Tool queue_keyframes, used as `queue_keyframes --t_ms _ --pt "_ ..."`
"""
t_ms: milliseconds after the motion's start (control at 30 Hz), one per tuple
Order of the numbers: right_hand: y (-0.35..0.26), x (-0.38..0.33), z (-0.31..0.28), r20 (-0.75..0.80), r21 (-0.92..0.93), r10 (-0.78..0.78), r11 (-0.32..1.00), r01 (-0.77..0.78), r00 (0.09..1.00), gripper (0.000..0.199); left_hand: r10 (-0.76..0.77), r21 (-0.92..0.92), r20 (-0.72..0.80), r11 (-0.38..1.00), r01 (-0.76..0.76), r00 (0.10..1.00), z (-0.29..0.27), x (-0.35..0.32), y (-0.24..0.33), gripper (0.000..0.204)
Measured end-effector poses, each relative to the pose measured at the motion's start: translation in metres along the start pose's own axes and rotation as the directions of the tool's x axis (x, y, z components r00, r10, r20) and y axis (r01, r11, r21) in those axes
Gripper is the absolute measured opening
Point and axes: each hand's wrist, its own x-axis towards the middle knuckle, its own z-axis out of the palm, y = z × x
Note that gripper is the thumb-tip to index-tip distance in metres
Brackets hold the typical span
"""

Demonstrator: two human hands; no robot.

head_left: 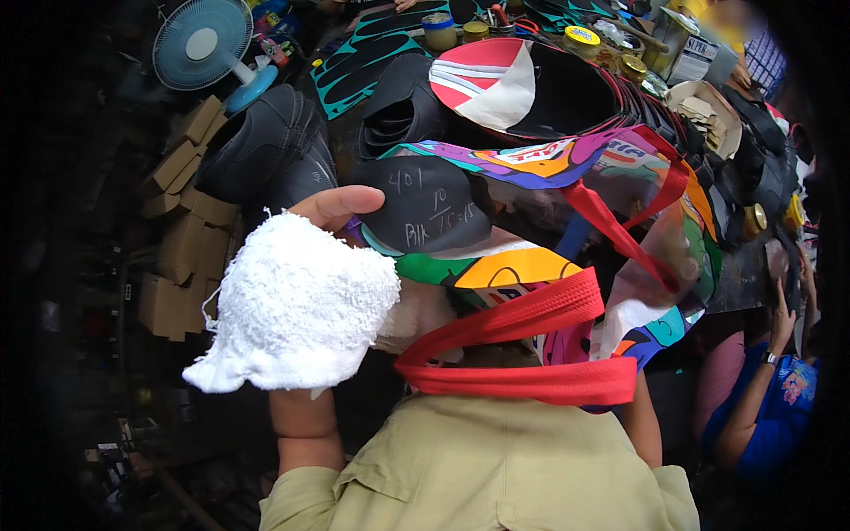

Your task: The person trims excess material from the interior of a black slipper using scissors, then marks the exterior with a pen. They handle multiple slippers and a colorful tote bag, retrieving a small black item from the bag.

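My left hand (335, 206) is wrapped in a white towelling cloth (297, 305), with only the thumb showing. The thumb presses on a flat black oval piece (425, 208) with chalk marks, held against the top of a many-coloured bag (522, 265). The bag's red webbing handles (522, 345) loop down toward my chest. My right forearm (644, 429) rises behind the bag, and the bag hides the right hand.
Black shoes (266, 146) and stacked black soles (403, 111) lie on the bench beyond. A blue fan (202, 44) stands at the far left above cardboard boxes (181, 257). Yellow-lidded jars (582, 37) sit at the back. Another person in blue (766, 398) sits at the right.
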Motion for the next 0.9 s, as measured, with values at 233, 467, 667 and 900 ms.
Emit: queue_keyframes --t_ms 233,467,667,900 --pt "0.005 0.004 0.005 -0.003 0.007 0.013 1.0 -0.013 1.0 0.014 -0.05 -0.159 0.139 0.985 0.072 0.989 -0.011 0.014 0.002 0.061" --pt "0.003 0.007 0.008 -0.003 0.013 0.012 1.0 -0.012 1.0 0.014 -0.033 -0.056 0.021 0.998 0.034 0.999 0.0 0.004 -0.001 0.055" --pt "0.003 0.007 0.007 -0.003 0.018 0.004 1.0 -0.004 1.0 0.013 -0.006 -0.031 0.066 1.0 0.008 0.998 -0.005 0.011 -0.006 0.055" --pt "0.004 0.005 0.007 -0.004 0.02 0.002 1.0 -0.002 1.0 0.013 -0.056 -0.089 0.081 0.994 0.064 0.995 -0.003 0.008 -0.001 0.056"
